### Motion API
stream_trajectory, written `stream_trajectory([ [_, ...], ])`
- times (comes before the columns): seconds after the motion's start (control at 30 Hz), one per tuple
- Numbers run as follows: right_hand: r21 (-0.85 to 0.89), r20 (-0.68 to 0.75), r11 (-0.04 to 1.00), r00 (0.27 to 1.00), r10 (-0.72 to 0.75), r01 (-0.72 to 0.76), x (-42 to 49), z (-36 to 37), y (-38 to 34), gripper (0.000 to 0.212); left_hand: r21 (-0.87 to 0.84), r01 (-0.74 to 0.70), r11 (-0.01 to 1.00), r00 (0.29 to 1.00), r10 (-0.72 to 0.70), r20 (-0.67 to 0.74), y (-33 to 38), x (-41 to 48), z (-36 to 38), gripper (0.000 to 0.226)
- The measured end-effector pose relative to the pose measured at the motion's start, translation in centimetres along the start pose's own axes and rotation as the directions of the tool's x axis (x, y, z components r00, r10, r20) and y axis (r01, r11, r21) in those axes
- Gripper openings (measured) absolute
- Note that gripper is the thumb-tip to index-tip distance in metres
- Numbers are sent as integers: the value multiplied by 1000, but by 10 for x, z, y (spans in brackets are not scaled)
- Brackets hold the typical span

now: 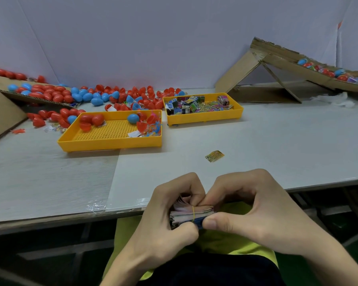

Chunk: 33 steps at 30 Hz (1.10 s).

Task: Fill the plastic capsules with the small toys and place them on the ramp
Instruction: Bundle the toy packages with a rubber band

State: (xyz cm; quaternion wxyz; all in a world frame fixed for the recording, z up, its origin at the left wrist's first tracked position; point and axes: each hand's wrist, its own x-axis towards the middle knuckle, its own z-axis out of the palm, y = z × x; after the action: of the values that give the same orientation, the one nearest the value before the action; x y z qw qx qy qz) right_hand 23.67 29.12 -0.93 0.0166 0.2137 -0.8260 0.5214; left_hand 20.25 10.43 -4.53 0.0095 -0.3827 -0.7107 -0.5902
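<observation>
Both my hands hold a thick bundle of small cards tied with a yellow rubber band, just off the table's front edge. My left hand grips its left end; my right hand pinches its right side, thumb underneath. Red and blue plastic capsules lie heaped at the back left. A yellow tray holds a few capsules and small toys. A second yellow tray holds small printed toy packets. The cardboard ramp at the back right carries several filled capsules.
One loose printed packet lies on the white table ahead of my hands. A cardboard box flap stands at the far left. Crumpled clear plastic lies below the ramp.
</observation>
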Motion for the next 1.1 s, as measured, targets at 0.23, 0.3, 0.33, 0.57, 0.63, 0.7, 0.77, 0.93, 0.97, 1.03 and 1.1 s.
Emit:
stream_trajectory([
  [0.23,33,0,999,1000,-7,7,0,-1,-1,13,17,-55,998,998,55,5,0,-1,-2,19],
  [0.3,31,-4,1000,1000,-5,5,0,-1,-1,13,23,-60,998,998,60,4,0,-1,-2,19],
  [0.33,29,-7,1000,1000,-4,4,0,-1,-1,13,24,-60,998,998,60,1,0,-1,-2,19],
  [0.57,3,-16,1000,1000,-24,24,1,-1,-2,14,-24,-43,999,999,42,-5,-1,-2,-2,19],
  [0.63,1,-14,1000,999,-29,29,1,-1,-2,14,-31,-39,999,999,38,-4,-2,-2,-3,19],
  [0.7,6,-15,999,999,-32,32,0,-1,-1,14,-41,-39,998,999,39,1,-3,-3,-3,19],
  [0.77,5,-14,999,999,-37,37,0,-1,0,15,-42,-35,998,999,35,6,-4,-4,-2,19],
  [0.93,-1,-32,999,999,-42,42,-2,-5,1,10,-169,-35,985,999,32,-16,-4,-4,-4,22],
  [0.97,7,-35,999,999,-40,40,-2,-7,1,10,-176,-36,984,999,32,-24,-5,-4,-6,21],
  [1.03,10,-26,999,999,-44,45,-3,-9,2,10,-167,-28,985,999,23,-31,-6,-5,-9,20],
  [1.1,6,-36,998,998,-58,58,-2,-8,4,11,-207,-12,978,999,5,-34,-8,-5,-11,23],
])
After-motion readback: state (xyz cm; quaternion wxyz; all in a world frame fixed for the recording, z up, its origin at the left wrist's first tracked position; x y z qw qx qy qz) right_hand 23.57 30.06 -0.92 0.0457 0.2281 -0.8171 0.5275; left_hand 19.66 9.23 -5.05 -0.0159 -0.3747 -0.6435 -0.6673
